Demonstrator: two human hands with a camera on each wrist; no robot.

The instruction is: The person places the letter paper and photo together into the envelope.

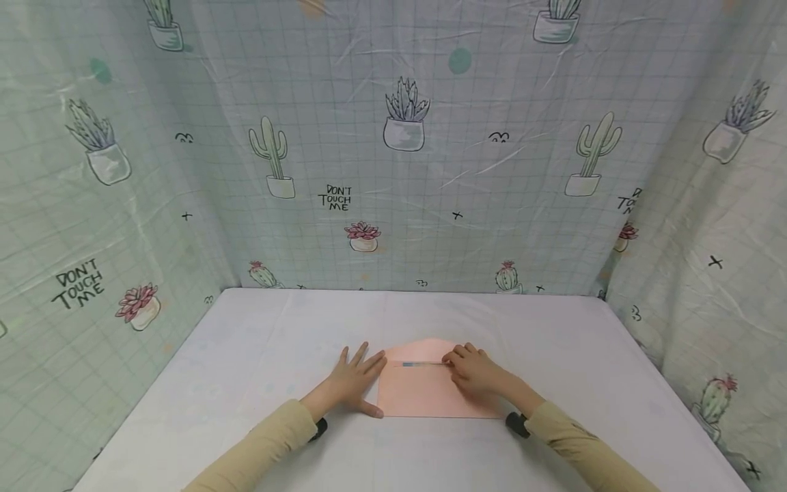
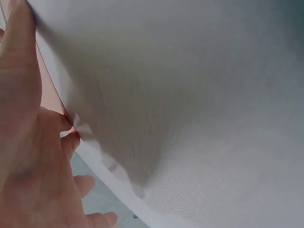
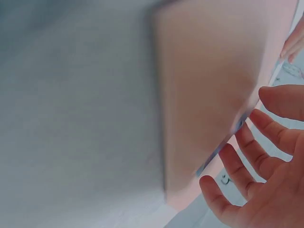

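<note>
A pink envelope [image 1: 418, 396] lies on the white table, its pointed flap [image 1: 427, 349] unfolded away from me. Along the opening shows a thin strip with a blue part [image 1: 412, 364], the edge of something mostly hidden inside. My left hand [image 1: 355, 379] has its fingers spread, with index finger and thumb at the envelope's left edge. My right hand [image 1: 476, 372] is over the envelope's right side, fingertips at the right end of the strip. In the right wrist view the slightly bent right fingers [image 3: 237, 166] stand apart along the strip's edge.
A white cloth covers the table [image 1: 295, 328]. Behind it and on both sides hangs a curtain [image 1: 430, 184] printed with potted plants. Dark straps [image 1: 516, 424] sit at both wrists, below beige sleeves [image 1: 261, 437].
</note>
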